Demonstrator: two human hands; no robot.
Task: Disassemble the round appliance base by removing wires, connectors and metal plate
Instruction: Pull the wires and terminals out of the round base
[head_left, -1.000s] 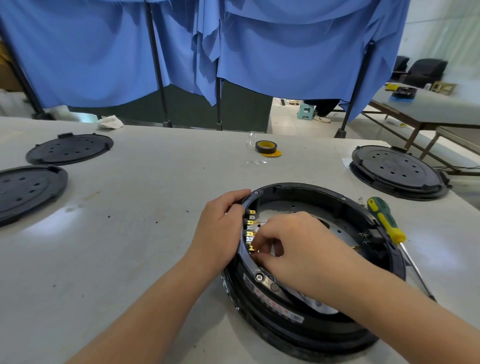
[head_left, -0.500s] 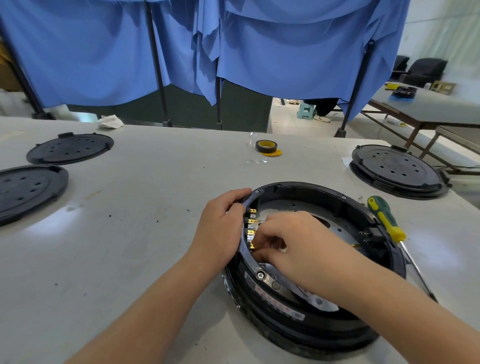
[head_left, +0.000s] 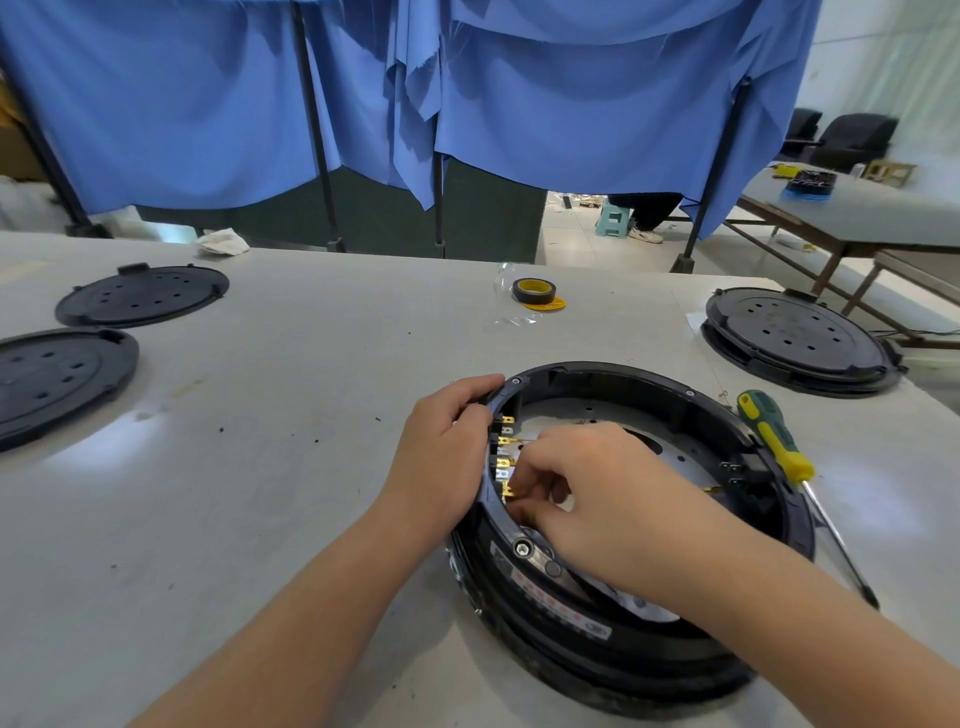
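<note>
A black round appliance base (head_left: 623, 384) lies open side up on the grey table, near me and right of centre. Inside it shows a grey metal plate (head_left: 675, 447) with small holes. A row of brass connectors (head_left: 505, 457) sticks out from the inner left wall. My left hand (head_left: 441, 462) grips the base's left rim from outside, thumb over the edge. Reaching into the base, my right hand (head_left: 587, 493) pinches the lowest brass connector with curled fingers. Wires below that hand are hidden.
A green and yellow screwdriver (head_left: 774, 441) leans against the base's right rim. Two black round covers (head_left: 140, 293) (head_left: 47, 374) lie at the left, another base (head_left: 795, 343) at the far right. A roll of tape (head_left: 532, 292) sits behind. Blue curtains hang beyond the table.
My right hand's fingers have shifted slightly at the brass connectors. My left hand and the base stay in place.
</note>
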